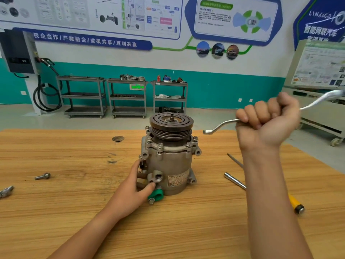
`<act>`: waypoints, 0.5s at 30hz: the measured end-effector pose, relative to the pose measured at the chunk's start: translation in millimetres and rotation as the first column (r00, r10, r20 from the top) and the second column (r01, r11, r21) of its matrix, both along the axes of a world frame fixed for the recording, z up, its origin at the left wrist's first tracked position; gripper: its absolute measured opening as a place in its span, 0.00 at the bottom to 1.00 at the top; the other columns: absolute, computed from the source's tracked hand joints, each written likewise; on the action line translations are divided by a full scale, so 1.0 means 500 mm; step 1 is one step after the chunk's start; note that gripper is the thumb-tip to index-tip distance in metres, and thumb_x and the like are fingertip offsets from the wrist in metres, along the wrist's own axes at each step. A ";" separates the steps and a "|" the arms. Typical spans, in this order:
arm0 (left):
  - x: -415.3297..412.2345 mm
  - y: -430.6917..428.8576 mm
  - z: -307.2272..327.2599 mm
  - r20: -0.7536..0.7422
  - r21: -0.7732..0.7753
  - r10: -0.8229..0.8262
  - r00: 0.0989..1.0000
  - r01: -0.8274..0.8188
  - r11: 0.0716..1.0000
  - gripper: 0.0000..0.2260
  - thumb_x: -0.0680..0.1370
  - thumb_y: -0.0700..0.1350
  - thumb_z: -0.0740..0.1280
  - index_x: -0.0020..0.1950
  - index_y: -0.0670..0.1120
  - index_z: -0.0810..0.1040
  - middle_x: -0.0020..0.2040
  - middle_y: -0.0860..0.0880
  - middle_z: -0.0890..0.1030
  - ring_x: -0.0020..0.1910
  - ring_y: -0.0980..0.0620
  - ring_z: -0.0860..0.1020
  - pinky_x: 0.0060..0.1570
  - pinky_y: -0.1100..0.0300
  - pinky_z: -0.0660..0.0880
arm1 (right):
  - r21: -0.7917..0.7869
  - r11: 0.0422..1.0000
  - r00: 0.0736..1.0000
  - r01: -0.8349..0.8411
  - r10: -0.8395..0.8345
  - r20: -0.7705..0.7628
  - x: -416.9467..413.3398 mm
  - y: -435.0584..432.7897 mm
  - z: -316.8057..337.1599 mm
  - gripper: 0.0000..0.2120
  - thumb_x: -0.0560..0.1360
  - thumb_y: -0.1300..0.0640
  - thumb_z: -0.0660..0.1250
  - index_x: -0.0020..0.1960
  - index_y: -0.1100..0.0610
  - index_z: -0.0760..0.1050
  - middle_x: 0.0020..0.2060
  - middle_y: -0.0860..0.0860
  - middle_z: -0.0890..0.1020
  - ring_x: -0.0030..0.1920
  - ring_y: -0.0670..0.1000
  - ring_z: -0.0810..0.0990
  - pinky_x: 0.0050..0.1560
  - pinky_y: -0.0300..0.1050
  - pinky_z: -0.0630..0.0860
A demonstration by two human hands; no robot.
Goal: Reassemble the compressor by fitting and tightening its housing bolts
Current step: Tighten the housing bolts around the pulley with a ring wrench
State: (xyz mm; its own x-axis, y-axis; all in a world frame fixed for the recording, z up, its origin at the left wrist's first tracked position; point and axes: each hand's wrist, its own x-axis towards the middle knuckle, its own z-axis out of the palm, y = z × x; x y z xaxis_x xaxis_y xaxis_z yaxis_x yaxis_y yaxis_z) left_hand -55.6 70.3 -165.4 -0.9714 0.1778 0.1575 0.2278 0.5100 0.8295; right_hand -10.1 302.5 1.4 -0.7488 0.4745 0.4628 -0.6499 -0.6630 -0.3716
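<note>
The person's left hand (pixel 134 187) and right hand (pixel 267 124) are bare, without gloves, rings or a watch, and both forearms show no sleeves.

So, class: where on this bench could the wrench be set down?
Bare wood lies between the loose bolt and the compressor, and along the near edge between both forearms. Right of the compressor is crowded: socket extension, thin rod, yellow-handled tool.

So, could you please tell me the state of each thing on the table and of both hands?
compressor: upright, pulley on top, bolts seated in the flange
left hand: steadying the compressor's lower side
right hand: fist closed on the wrench
wrench: raised, off the bolts
loose bolt: lying flat
socket extension: lying flat
yellow-handled tool: lying flat
</note>
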 end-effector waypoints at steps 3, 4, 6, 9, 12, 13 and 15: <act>0.002 0.000 0.001 -0.004 -0.006 -0.004 1.000 0.004 1.000 0.36 0.76 0.52 0.67 0.75 0.60 0.46 0.53 0.62 0.70 0.45 0.66 0.75 0.39 0.73 0.70 | -0.130 0.989 0.987 -0.072 0.090 0.135 -0.050 -0.003 -0.040 0.23 0.74 0.57 0.51 0.20 0.52 0.56 0.16 0.46 0.54 0.19 0.46 0.49 0.21 0.35 0.52; 0.003 0.000 0.002 -0.003 -0.003 -0.005 1.000 0.005 1.000 0.36 0.76 0.52 0.67 0.75 0.60 0.46 0.53 0.62 0.70 0.45 0.67 0.75 0.38 0.73 0.70 | -0.166 0.982 0.982 -0.093 0.118 0.148 -0.062 -0.007 -0.053 0.21 0.71 0.58 0.53 0.20 0.52 0.57 0.16 0.46 0.54 0.18 0.46 0.50 0.21 0.35 0.52; 0.002 -0.001 0.002 -0.002 -0.002 -0.005 1.000 0.005 1.000 0.36 0.76 0.52 0.67 0.75 0.60 0.46 0.53 0.62 0.70 0.45 0.67 0.75 0.39 0.73 0.70 | -0.221 0.966 0.976 -0.134 0.167 0.137 -0.079 -0.013 -0.075 0.16 0.64 0.56 0.56 0.19 0.52 0.57 0.15 0.46 0.55 0.16 0.45 0.52 0.20 0.34 0.53; 0.002 -0.001 0.003 0.001 -0.008 -0.005 1.000 0.005 1.000 0.36 0.76 0.52 0.67 0.74 0.61 0.47 0.50 0.66 0.69 0.44 0.69 0.75 0.37 0.74 0.70 | -0.270 0.950 0.972 -0.154 0.195 0.131 -0.095 -0.014 -0.087 0.14 0.61 0.56 0.57 0.19 0.53 0.57 0.15 0.46 0.55 0.16 0.46 0.53 0.19 0.34 0.54; 0.002 -0.003 0.002 0.003 -0.012 -0.001 1.000 0.001 1.000 0.35 0.76 0.52 0.67 0.73 0.63 0.46 0.49 0.67 0.68 0.44 0.69 0.74 0.38 0.74 0.69 | -0.246 0.957 0.971 -0.151 0.190 0.143 -0.103 -0.013 -0.086 0.14 0.61 0.56 0.57 0.19 0.52 0.57 0.15 0.46 0.55 0.16 0.46 0.53 0.19 0.34 0.54; 0.002 -0.003 0.002 0.004 -0.012 0.000 1.000 0.000 1.000 0.35 0.76 0.53 0.67 0.73 0.63 0.46 0.49 0.67 0.68 0.44 0.69 0.74 0.38 0.74 0.69 | -0.236 0.960 0.971 -0.154 0.191 0.143 -0.104 -0.013 -0.085 0.14 0.61 0.56 0.57 0.19 0.52 0.57 0.15 0.46 0.55 0.16 0.46 0.53 0.19 0.34 0.54; 0.001 -0.003 0.002 0.005 -0.017 0.002 1.000 -0.002 1.000 0.36 0.75 0.53 0.67 0.73 0.63 0.45 0.49 0.67 0.68 0.43 0.70 0.74 0.37 0.75 0.69 | -0.227 0.961 0.972 -0.161 0.194 0.132 -0.104 -0.014 -0.086 0.14 0.61 0.56 0.57 0.19 0.52 0.58 0.15 0.46 0.55 0.16 0.46 0.53 0.19 0.34 0.54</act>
State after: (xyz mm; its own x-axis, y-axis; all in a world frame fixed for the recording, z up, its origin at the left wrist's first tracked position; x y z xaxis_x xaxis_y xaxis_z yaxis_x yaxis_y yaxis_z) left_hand -54.9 68.8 -164.3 -0.9724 0.1788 0.1500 0.2232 0.5244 0.8217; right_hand -62.1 295.7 -41.3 -0.8835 0.4025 0.2398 -0.4612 -0.8370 -0.2943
